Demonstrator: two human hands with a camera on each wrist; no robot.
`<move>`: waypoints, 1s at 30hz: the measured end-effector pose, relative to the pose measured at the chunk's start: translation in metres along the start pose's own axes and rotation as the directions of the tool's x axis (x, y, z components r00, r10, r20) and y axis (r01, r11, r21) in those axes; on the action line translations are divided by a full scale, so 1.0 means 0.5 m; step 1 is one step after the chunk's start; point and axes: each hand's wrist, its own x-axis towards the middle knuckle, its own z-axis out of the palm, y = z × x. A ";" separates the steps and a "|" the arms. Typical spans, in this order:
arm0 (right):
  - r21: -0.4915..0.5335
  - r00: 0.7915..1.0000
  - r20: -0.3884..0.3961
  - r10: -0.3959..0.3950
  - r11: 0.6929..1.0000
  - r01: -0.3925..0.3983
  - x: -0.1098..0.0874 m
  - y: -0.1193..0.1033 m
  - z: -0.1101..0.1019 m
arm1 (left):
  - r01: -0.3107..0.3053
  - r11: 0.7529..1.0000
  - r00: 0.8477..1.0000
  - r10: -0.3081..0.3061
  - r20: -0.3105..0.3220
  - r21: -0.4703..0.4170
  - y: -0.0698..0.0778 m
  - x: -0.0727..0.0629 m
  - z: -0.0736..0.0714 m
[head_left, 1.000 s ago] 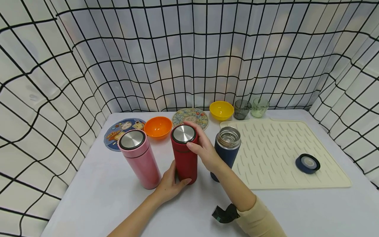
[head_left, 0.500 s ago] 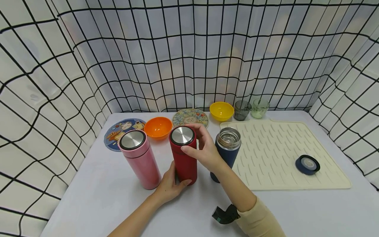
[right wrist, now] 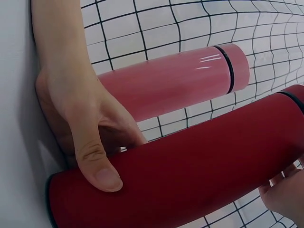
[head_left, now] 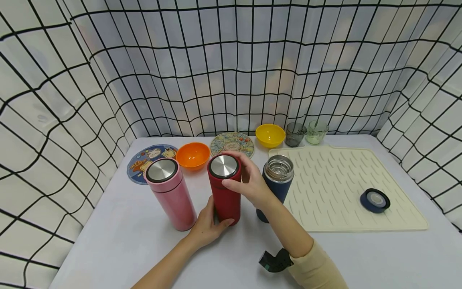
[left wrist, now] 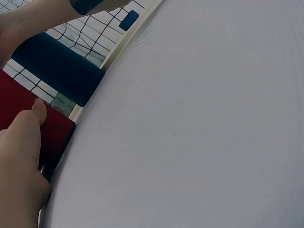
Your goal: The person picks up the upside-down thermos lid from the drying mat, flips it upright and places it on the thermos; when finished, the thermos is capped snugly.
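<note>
A red thermos (head_left: 226, 196) with a steel-topped lid (head_left: 223, 166) stands upright at the middle of the table. My left hand (head_left: 207, 226) grips it low, thumb across the front near the base, as the right wrist view also shows. Higher up, my right hand (head_left: 250, 180) curls round the lid and neck from the right, with the fingers partly hidden behind it. A pink thermos (head_left: 173, 200), lid on, stands to the left. Just behind my right forearm is a dark blue thermos (head_left: 278, 180) without its lid, a steel strainer showing in its mouth.
A cream ridged mat (head_left: 335, 180) lies at right, bearing the dark blue lid (head_left: 375, 200). Along the back are an orange bowl (head_left: 193, 155), a yellow bowl (head_left: 270, 135), two glasses (head_left: 295, 134) and two round patterned mats (head_left: 138, 162). Black netting (head_left: 234, 72) surrounds the table.
My right hand has slid slightly lower on the red thermos's neck, its thumb dropping from the lid's edge. The thermos top has wavered a little; my left hand keeps its grip.
</note>
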 end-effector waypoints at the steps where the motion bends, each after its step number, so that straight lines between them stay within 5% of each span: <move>1: 0.009 1.000 -0.004 -0.001 1.000 0.001 0.000 0.000 0.000 | -0.006 1.000 1.000 0.006 -0.004 0.003 0.000 0.000 0.000; 30: 0.064 0.990 -0.138 0.021 0.998 -0.012 -0.006 0.003 0.019 | -0.029 0.999 0.998 0.030 -0.046 0.035 0.000 0.000 0.004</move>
